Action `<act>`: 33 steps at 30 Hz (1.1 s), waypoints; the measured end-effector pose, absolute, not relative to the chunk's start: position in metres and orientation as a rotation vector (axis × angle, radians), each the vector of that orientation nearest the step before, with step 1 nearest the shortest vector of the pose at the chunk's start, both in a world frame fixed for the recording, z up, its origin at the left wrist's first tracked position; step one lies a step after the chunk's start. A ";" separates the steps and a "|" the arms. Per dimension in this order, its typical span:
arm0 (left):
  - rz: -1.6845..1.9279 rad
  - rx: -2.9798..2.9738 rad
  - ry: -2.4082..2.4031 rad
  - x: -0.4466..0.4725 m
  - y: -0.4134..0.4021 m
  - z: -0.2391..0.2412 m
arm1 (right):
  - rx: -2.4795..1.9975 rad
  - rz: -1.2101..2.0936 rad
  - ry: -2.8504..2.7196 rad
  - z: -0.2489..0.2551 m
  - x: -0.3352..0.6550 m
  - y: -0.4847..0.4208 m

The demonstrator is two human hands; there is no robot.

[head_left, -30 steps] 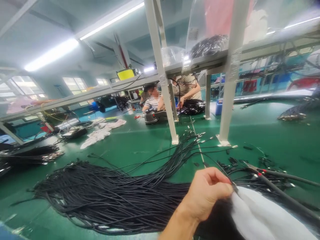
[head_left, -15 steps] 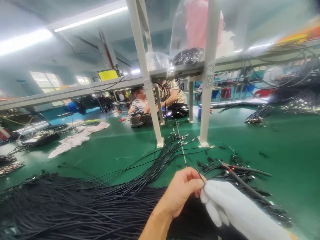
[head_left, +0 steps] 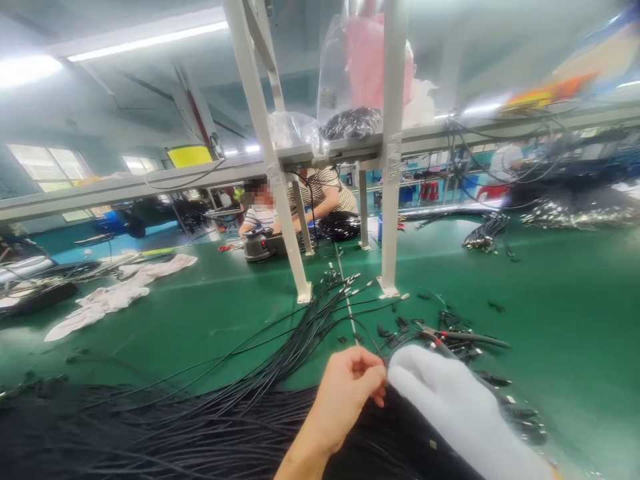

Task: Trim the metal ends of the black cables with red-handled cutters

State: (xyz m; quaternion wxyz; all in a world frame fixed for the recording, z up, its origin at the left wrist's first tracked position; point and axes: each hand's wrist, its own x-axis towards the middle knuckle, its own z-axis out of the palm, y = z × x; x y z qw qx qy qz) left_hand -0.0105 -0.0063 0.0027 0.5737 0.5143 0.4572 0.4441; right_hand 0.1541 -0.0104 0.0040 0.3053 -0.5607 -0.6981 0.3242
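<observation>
My left hand [head_left: 345, 397], bare, is closed in a pinch on a thin black cable [head_left: 371, 339] near its end. The cable curves back toward a bundle of black cables [head_left: 297, 343] with metal-tipped ends. Against the left fingertips is my right hand [head_left: 445, 407] in a white glove, its fingers bent together. What the gloved fingertips hold is hidden. Just beyond the glove lie diagonal cutters [head_left: 473, 337] with dark handles and red bands, partly covered by the glove. Small black connector pieces [head_left: 400, 325] are scattered beside them.
A big heap of black cables [head_left: 200, 437] fills the near left of the green table [head_left: 560, 300]. White shelf posts [head_left: 393, 200] rise ahead. A white cloth [head_left: 110, 297] lies left. Co-workers [head_left: 320, 197] work across the table near a dark grey device [head_left: 257, 247].
The view has swung slightly right, so the scene sits farther left. The gloved hand has turned, with its lower fingers now tucked out of sight. The left hand keeps its pinch.
</observation>
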 end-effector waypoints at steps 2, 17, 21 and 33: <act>0.995 1.240 1.090 -0.009 -0.005 -0.001 | -1.616 0.711 -1.945 0.000 0.151 -0.010; 0.935 1.552 1.295 0.002 -0.008 -0.007 | -1.685 0.756 -1.872 -0.001 0.152 0.002; 1.107 1.238 1.196 0.003 -0.007 0.001 | -1.461 1.043 -1.824 -0.001 0.154 0.002; 1.474 1.790 1.431 0.004 -0.021 -0.004 | -1.430 0.798 -1.997 -0.024 0.166 -0.004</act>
